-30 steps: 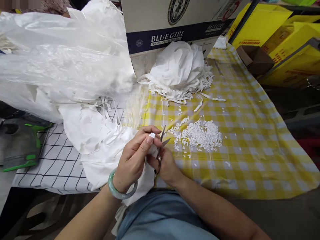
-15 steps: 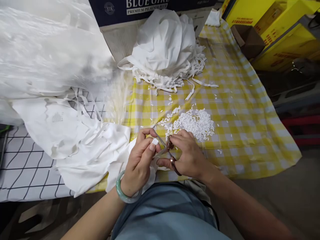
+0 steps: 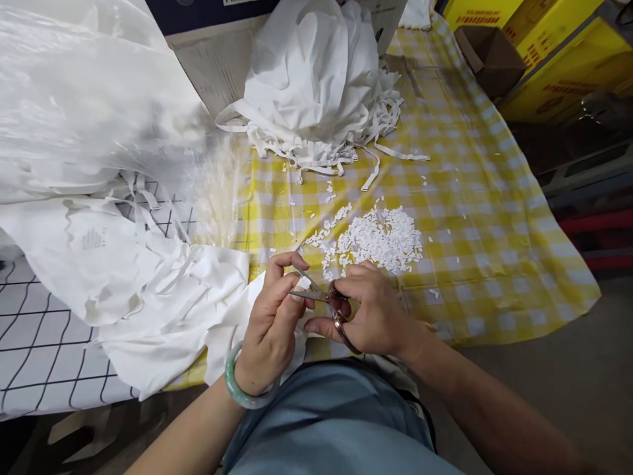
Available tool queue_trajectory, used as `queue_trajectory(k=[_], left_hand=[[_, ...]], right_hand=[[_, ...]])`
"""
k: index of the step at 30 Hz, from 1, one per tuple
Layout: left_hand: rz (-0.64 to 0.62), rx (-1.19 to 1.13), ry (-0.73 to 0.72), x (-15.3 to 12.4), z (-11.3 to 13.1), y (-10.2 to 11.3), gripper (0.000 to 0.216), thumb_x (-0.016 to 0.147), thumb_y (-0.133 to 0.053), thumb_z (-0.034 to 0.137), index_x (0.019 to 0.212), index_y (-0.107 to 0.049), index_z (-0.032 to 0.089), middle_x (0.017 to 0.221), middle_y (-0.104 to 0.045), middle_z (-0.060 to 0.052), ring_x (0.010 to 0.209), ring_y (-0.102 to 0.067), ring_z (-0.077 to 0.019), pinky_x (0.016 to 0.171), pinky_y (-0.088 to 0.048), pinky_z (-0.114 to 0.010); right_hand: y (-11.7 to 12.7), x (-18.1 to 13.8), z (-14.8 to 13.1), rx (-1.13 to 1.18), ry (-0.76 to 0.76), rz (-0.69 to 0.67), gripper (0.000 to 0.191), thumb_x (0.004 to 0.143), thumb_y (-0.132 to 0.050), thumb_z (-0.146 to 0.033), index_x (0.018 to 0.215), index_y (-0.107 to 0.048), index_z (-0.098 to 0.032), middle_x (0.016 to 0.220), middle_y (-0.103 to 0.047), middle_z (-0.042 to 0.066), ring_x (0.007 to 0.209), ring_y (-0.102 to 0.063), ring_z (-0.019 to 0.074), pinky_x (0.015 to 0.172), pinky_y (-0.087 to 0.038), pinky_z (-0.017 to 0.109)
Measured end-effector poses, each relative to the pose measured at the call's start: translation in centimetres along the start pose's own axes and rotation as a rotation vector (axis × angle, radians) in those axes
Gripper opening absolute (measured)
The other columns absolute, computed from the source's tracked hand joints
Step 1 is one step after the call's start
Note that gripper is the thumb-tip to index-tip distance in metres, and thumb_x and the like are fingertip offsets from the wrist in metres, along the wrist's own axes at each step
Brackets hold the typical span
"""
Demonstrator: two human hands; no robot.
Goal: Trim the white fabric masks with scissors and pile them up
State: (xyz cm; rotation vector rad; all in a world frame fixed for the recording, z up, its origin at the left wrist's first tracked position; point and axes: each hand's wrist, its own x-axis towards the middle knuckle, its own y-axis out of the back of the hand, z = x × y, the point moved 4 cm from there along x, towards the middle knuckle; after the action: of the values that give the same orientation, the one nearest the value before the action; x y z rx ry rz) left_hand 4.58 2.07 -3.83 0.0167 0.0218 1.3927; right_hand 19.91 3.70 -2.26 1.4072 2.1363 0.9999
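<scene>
My right hand (image 3: 378, 307) grips a pair of scissors (image 3: 319, 295) by their bronze-coloured handles, with the blades parted. Between the thumb and fingers of my left hand (image 3: 274, 316), which wears a green bangle, a small white fabric end (image 3: 303, 284) is pinched. The blades lie on either side of that end, close to the left fingertips. White cloth (image 3: 173, 303) with thin straps spreads from under my left hand to the left. Just beyond the hands lies a heap of small white clippings (image 3: 383, 239).
A mound of white garments (image 3: 311, 86) with dangling straps rests against a cardboard box (image 3: 212, 72) at the back. Clear plastic bags (image 3: 89, 92) fill the back left. The checked yellow tablecloth (image 3: 484, 264) reaches the right edge; yellow boxes (image 3: 558, 72) stand beyond.
The scissors have turned and moved onto the white fabric end, their blades now around it. My left hand keeps its pinch. The whole view has shifted slightly.
</scene>
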Motion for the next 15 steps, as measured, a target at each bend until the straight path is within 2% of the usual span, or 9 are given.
queue_trajectory(k=[6, 15], left_hand=[[-0.006, 0.065, -0.090, 0.4, 0.7, -0.3, 0.035, 0.100, -0.039, 0.031, 0.070, -0.054, 0.020, 0.089, -0.051, -0.009, 0.112, -0.042, -0.0269, 0.097, -0.039, -0.040], [-0.001, 0.047, -0.089, 0.6, 1.2, -0.9, 0.033, 0.099, -0.042, 0.028, 0.070, -0.056, 0.021, 0.083, -0.051, -0.007, 0.109, -0.044, -0.0257, 0.094, -0.041, -0.039]], right_hand=[[0.1, 0.0, -0.1, 0.009, 0.004, 0.010, 0.048, 0.073, -0.073, -0.056, 0.053, -0.049, -0.020, 0.049, -0.054, -0.002, 0.056, -0.048, 0.0134, 0.067, -0.034, 0.030], [0.2, -0.2, 0.1, -0.016, -0.023, 0.062, 0.047, 0.071, -0.074, -0.055, 0.051, -0.048, -0.020, 0.049, -0.051, -0.002, 0.055, -0.047, 0.0131, 0.065, -0.034, 0.029]])
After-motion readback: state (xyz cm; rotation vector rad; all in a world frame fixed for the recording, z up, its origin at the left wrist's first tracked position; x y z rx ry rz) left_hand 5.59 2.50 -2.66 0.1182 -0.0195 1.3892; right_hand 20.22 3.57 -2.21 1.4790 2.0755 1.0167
